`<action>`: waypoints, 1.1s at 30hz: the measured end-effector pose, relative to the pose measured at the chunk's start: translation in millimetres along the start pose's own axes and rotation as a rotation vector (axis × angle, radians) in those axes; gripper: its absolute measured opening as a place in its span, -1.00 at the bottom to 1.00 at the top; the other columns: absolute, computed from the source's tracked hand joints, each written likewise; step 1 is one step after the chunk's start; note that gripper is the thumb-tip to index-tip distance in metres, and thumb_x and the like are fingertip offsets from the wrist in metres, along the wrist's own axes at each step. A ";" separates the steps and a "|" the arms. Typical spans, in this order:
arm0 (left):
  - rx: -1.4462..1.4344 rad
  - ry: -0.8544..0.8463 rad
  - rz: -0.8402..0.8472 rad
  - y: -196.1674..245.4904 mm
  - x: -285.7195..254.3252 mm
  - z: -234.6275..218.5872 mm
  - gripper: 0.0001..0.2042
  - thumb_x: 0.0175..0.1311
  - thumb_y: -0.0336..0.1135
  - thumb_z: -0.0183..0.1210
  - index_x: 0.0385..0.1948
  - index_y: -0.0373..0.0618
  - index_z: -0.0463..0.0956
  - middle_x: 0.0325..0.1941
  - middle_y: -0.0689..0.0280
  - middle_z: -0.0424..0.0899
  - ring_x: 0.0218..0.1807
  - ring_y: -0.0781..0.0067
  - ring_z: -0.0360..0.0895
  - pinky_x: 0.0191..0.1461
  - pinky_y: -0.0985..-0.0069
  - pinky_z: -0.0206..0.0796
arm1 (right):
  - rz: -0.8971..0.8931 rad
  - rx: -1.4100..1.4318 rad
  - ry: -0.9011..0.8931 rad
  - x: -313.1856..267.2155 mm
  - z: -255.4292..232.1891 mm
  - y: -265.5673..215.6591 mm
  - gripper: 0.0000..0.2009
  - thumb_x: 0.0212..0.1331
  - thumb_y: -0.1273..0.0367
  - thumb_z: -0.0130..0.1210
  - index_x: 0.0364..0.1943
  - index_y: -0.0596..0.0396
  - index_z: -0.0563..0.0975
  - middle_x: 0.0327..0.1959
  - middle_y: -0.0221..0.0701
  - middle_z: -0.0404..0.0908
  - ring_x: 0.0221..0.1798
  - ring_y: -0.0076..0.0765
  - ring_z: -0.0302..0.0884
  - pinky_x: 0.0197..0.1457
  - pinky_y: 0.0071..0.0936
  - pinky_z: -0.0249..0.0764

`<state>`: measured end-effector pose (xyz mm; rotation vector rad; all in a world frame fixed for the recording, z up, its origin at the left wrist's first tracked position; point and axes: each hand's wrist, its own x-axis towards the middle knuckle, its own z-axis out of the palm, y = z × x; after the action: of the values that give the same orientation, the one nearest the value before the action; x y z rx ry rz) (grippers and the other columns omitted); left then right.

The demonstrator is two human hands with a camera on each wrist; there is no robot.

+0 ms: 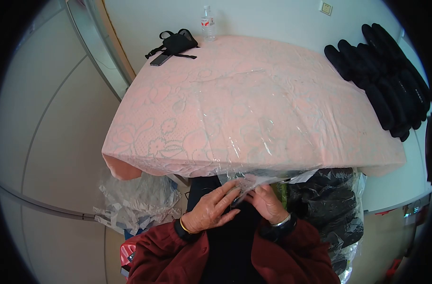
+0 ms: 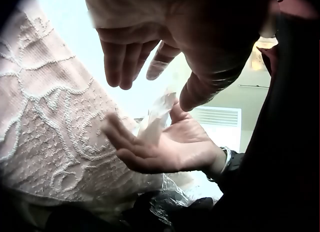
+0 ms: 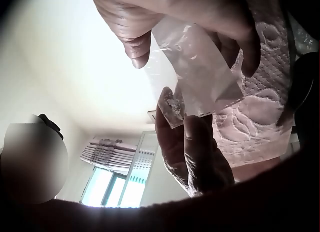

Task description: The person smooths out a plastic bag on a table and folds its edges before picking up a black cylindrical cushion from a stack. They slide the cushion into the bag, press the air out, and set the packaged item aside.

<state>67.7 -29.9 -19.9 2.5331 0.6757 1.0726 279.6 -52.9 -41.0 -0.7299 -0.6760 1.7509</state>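
Observation:
A clear plastic piece (image 1: pixel 250 181) (image 3: pixel 197 67) is between the two hands at the table's front edge. In the right wrist view, my left hand (image 3: pixel 187 154) pinches its crinkled lower corner between thumb and finger. My left hand (image 1: pixel 213 207) (image 2: pixel 165 27) has its other fingers extended. My right hand (image 1: pixel 269 204) (image 2: pixel 167 149) supports the plastic with fairly straight fingers, palm turned up in the left wrist view. The plastic partly hides the right fingers (image 3: pixel 227 49) in the right wrist view. A large transparent sheet (image 1: pixel 268 128) spreads over the pink cloth.
The pink-covered table (image 1: pixel 159 113) bears a bottle (image 1: pixel 208 26), a black strapped pouch (image 1: pixel 180 43), a phone (image 1: pixel 161 58) and black padded items (image 1: pixel 391 83). Crumpled plastic (image 1: pixel 140 196) lies below left; black plastic-wrapped items (image 1: pixel 334 203) are below right.

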 end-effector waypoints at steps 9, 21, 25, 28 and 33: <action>0.156 0.077 -0.027 -22.8 -7.6 -33.5 -0.37 -0.06 -0.23 0.50 0.11 -0.23 0.49 0.26 0.02 0.49 0.09 0.01 0.57 0.11 0.23 0.44 | 0.105 -0.129 -0.097 -20.4 -3.9 -28.4 -0.68 0.20 0.32 0.24 -0.03 0.15 0.48 -0.46 -0.43 0.51 -0.45 -0.46 0.49 -0.26 -0.40 0.50; 0.620 0.330 -0.023 -64.1 3.2 -68.2 -0.70 -0.03 -0.50 0.33 -0.20 -0.10 0.54 0.00 0.29 0.65 0.01 0.20 0.55 0.17 0.18 0.30 | -0.166 -0.279 0.220 -8.3 -35.7 -97.9 -0.65 0.22 0.38 0.20 0.05 0.21 0.46 -0.41 -0.47 0.53 -0.42 -0.56 0.48 -0.32 -0.53 0.47; 0.622 0.325 -0.056 -67.6 8.1 -64.5 -0.73 -0.01 -0.52 0.30 -0.22 -0.11 0.54 -0.05 0.28 0.65 0.02 0.20 0.55 0.18 0.17 0.29 | -0.560 -0.502 0.500 19.1 -74.1 -106.4 -0.66 0.27 0.42 0.18 0.10 0.20 0.45 -0.22 -0.46 0.56 -0.26 -0.57 0.51 -0.17 -0.58 0.49; 0.621 0.305 -0.093 -73.5 8.8 -60.4 -0.75 -0.01 -0.55 0.31 -0.26 -0.13 0.55 -0.11 0.27 0.66 -0.03 0.19 0.57 0.13 0.20 0.32 | -0.683 -0.653 0.554 19.2 -80.8 -111.9 -0.66 0.26 0.48 0.16 0.11 0.21 0.45 -0.06 -0.37 0.57 -0.11 -0.49 0.54 0.01 -0.54 0.48; 0.606 0.255 -0.141 -77.4 8.2 -63.3 -0.73 0.00 -0.52 0.34 -0.23 -0.14 0.54 -0.08 0.22 0.65 0.01 0.14 0.56 0.18 0.17 0.31 | -0.980 -1.402 0.538 1.8 -43.4 -130.9 -0.62 0.18 0.57 0.12 0.12 0.23 0.44 0.15 -0.13 0.49 0.13 -0.13 0.51 0.24 -0.31 0.41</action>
<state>3.0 45.6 -7.2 2.7849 1.4117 1.3053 391.9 -12.2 27.9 -1.3598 -1.5100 -0.0349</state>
